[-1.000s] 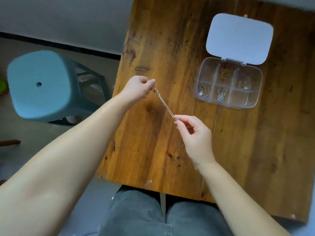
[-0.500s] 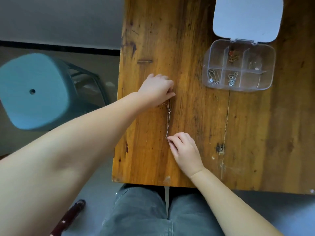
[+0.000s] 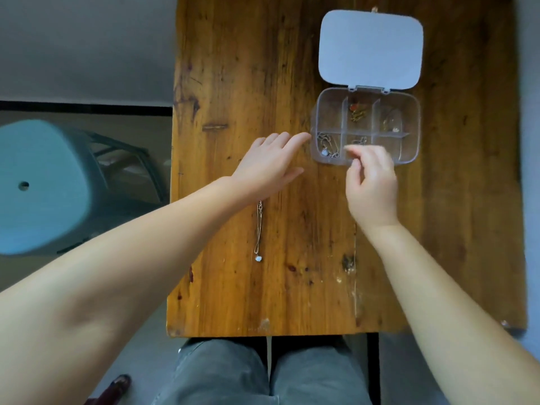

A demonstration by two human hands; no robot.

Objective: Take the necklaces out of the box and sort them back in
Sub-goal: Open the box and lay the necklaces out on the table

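A clear plastic compartment box (image 3: 409, 154) lies open on the wooden table (image 3: 233, 83), its lid (image 3: 370, 49) flat behind it. Chains sit in several compartments: a silver one (image 3: 326, 146) at front left, a red-and-gold one (image 3: 356, 111) at back middle, a pale one (image 3: 391, 124) at back right. A thin silver necklace (image 3: 258, 229) with a small pendant lies straight on the table near my left forearm. My left hand (image 3: 271, 165) is flat, fingers spread, fingertips touching the box's left side. My right hand (image 3: 371, 179) hovers over the box's front edge, thumb and finger pinched over the front middle compartment.
A blue plastic stool (image 3: 41, 185) stands on the floor to the left of the table. My legs in grey trousers (image 3: 263, 372) are at the table's near edge. Bare wood lies in front of and left of the box.
Both hands let go of the silver necklace, which now lies stretched on the table. Both hands moved up and right to the box.
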